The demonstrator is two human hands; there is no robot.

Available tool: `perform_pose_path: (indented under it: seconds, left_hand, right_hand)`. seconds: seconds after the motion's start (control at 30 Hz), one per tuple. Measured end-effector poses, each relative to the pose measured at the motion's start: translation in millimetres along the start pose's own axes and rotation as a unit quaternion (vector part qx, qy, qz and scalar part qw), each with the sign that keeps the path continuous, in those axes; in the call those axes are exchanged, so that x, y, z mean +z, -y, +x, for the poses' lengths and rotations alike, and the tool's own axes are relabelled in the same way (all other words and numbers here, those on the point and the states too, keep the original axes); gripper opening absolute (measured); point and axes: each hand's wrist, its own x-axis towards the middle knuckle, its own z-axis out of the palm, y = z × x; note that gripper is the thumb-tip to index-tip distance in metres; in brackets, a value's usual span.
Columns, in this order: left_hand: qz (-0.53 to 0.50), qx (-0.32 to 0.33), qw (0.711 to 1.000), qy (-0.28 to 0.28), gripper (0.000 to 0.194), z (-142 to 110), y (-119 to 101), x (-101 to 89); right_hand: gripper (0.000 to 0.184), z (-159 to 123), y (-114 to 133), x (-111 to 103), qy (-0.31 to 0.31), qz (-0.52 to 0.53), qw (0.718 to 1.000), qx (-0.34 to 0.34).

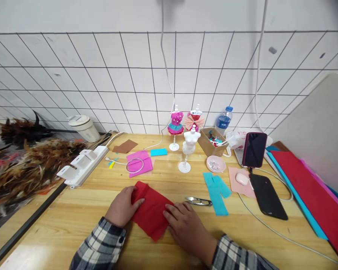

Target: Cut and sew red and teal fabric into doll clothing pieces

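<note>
A folded piece of red felt [151,213] lies on the wooden table [73,217] in front of me. My left hand [123,207] rests on its left edge, fingers curled over the cloth and pressing it down. My right hand [186,225] lies on its right edge, fingers pressed on the fabric. Small thread snips [198,201] lie just right of the red felt. Turquoise felt strips [216,189] lie beyond them.
A bare white mini mannequin [189,144] and two dressed ones [175,125] stand at the back, with pink felt [139,162], a pink dish [215,163], a cardboard box [211,141], a water bottle [224,120], phones [267,195], a power strip [81,165] and feathers [28,165] at left.
</note>
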Motion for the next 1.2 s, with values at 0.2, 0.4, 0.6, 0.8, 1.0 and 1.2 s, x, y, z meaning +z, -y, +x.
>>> perform_pose_path:
  seconds: [0.2,0.4,0.6,0.8,1.0,1.2]
  left_hand:
    - [-0.039,-0.027,0.999,0.024,0.025,10.1,6.4,-17.2]
    - [-0.093,-0.068,0.992,0.058,0.030,7.8,16.7,-21.2]
    - [0.150,0.068,0.984,-0.065,0.059,2.7,-3.8,-31.7]
    - [0.065,0.178,0.970,0.152,0.039,20.3,-31.5,-17.7]
    - [0.014,0.201,0.961,0.191,0.015,24.9,-39.5,-9.1]
    - [-0.012,0.179,0.969,0.167,0.020,25.6,-32.9,-6.2]
  right_hand:
    - [0.032,-20.7,-11.0,-7.6,0.001,-0.003,1.000,0.010]
    - [0.018,-44.3,-33.6,-24.8,-0.040,0.003,0.998,0.049]
    - [0.035,-37.6,-63.3,-22.3,-0.074,-0.065,0.984,0.146]
    - [0.009,-27.2,-71.8,-21.9,-0.045,-0.042,0.984,0.168]
    - [0.016,-28.2,-56.5,-28.1,-0.063,0.110,0.947,0.294]
    - [0.026,-15.0,-46.2,-23.3,0.016,0.062,0.965,0.256]
